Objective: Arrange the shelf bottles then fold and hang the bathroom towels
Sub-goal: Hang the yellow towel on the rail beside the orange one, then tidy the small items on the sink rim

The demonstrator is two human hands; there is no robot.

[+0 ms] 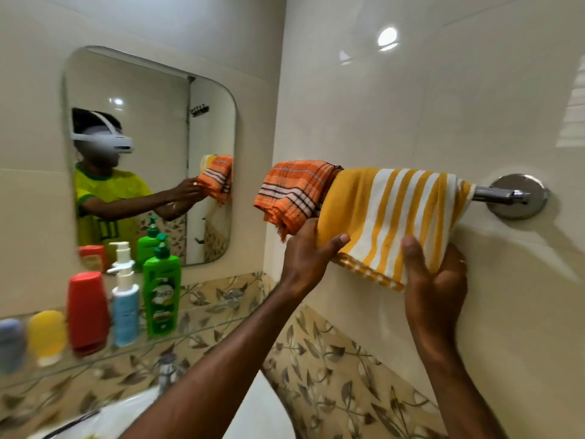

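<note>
A yellow and white striped towel [389, 213] hangs folded over a chrome towel bar [497, 195] on the right wall. Beside it on the left hangs an orange checked towel [291, 191]. My left hand [308, 258] pinches the striped towel's lower left edge, thumb on its front. My right hand [435, 274] grips its lower right corner from below. On the glass shelf [202, 324] at the left stand several bottles in a row: green [161, 296], white pump with blue label [125, 305], red [88, 312], yellow [47, 335] and a blue one [11, 343].
A rounded mirror [152, 128] above the shelf reflects a person wearing a headset. A white sink [259, 413] and a chrome tap [167, 372] lie below my arms. Leaf-patterned tiles band the walls under the shelf.
</note>
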